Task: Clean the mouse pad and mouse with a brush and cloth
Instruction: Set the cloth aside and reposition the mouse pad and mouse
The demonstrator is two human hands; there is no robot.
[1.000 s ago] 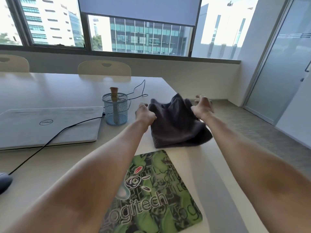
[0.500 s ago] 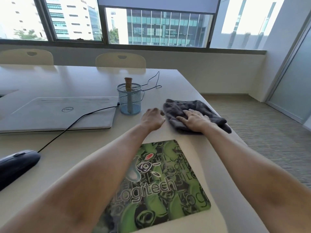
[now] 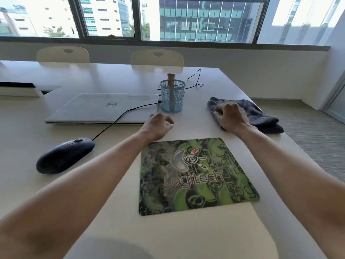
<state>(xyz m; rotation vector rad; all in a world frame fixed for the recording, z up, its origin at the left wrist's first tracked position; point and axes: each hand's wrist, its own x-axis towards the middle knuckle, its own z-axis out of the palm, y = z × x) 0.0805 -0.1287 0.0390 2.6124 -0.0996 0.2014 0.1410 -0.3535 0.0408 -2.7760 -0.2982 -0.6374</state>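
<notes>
The work appeared to be at its opening: the mouse pad [image 3: 196,176], a green printed square, lay flat in front of the person, and nothing was being drawn across it. The right hand [image 3: 231,116] sat on the grey cloth [image 3: 261,116] just beyond the pad's far right corner, fingers curled down into the fabric as if gathering it. The left hand [image 3: 158,126] rested just beyond the pad's far left corner, fingers loosely bent and holding nothing. The brush [image 3: 170,79] stood untouched, handle up, in a blue mesh cup [image 3: 172,98] farther beyond the pad. The mouse [image 3: 65,156] lay well to the pad's left, off it, with its cable [image 3: 119,116] running away toward a closed silver laptop [image 3: 104,109] beyond the pad's left side. By my judgement, the next move called for lifting the bunched cloth clear and bringing it back onto the pad. The free left hand would likely pin a corner, since a thin pad could slide on so smooth a top. The table [image 3: 205,236] was pale and glossy, and its right edge ran close beside the pad and under the cloth. Far beyond the pad stood two pale chairs [image 3: 156,57] and a wide window [image 3: 186,19] showing office blocks, and striped carpet [image 3: 308,137] lay off to the pad's right.
</notes>
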